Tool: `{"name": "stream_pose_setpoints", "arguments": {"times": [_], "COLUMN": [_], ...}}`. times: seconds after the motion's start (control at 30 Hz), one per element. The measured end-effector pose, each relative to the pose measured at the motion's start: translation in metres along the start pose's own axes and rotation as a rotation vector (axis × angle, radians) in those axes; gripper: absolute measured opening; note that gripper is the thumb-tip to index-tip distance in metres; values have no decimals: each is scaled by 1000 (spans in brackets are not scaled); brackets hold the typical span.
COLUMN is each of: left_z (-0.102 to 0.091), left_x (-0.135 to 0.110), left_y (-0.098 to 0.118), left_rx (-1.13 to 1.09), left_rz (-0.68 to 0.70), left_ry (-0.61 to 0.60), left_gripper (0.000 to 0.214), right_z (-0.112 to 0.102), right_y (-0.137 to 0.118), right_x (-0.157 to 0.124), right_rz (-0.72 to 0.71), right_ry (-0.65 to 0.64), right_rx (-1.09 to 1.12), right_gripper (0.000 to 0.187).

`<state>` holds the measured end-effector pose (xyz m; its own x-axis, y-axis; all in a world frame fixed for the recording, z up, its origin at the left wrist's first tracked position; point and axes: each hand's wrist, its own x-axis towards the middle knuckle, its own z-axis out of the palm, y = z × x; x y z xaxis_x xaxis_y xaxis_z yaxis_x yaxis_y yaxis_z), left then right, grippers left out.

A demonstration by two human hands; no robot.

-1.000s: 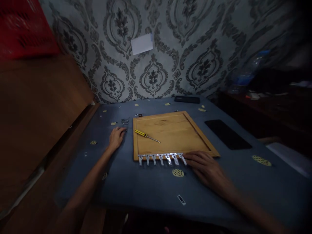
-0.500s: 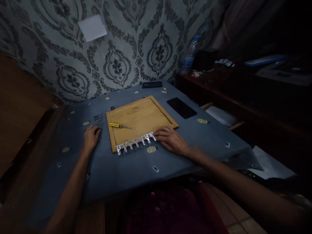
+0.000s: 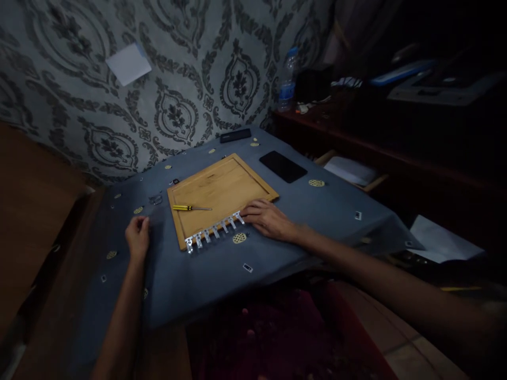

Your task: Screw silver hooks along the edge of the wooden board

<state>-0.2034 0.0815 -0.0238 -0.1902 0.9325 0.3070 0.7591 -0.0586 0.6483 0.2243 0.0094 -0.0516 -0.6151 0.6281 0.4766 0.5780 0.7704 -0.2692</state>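
A wooden board [image 3: 222,184] with a raised rim lies flat on the table. Along its near edge runs a shiny metal hook rail [image 3: 216,230] with several hooks pointing towards me. My right hand [image 3: 269,220] rests over the board's near right edge, fingers stretched out and touching or close beside the rail's right end. A screwdriver [image 3: 192,208] with a yellow and black handle lies on the board. Left of the board, my left hand [image 3: 137,236] has its fingers curled together; whatever they may hold is too small to make out.
Blue patterned cloth [image 3: 190,285] covers the table. A black phone [image 3: 283,166] lies right of the board, a dark flat case [image 3: 235,135] behind it. Small clear items [image 3: 156,200] sit beyond my left hand. A water bottle [image 3: 288,79] stands on the dark desk [image 3: 332,124].
My left hand has drawn back slightly from the small clear items and its fingers have curled in. The right hand stays at the rail's end. The camera view has shifted and tilted a little.
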Motion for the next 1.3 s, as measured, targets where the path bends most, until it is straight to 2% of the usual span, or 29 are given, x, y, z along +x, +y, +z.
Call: {"name": "stream_pose_setpoints", "arguments": {"times": [0.1,0.2,0.37,0.53,0.7,0.87,1.3], "left_z": [-5,2,39,81,107,119,110], "left_x": [-6,-14,-32,-42,-39,-35,-40], "left_y": [24,60,122,156,172,178,187], "left_rx": [-141,-267,-377,-387,-337,-253,-21], "left_rz": [21,87,179,269,348,420,686], "left_ry": [-51,-152,-399,-654,-809,-850,-796], "left_gripper": [29,28,27,25,10,5,13], "right_z": [0,0,-3,-3,0,2,1], "right_y": [0,-1,-4,-4,-3,-2,-3], "right_x": [0,-1,0,0,0,0,0], "right_rz": [5,9,7,5,7,13,24], "right_ry": [5,9,14,8,2,-8,-24], "right_rx": [-1,-6,-6,-23,-42,-57,-48], "right_gripper": [32,29,29,30,29,27,19]}}
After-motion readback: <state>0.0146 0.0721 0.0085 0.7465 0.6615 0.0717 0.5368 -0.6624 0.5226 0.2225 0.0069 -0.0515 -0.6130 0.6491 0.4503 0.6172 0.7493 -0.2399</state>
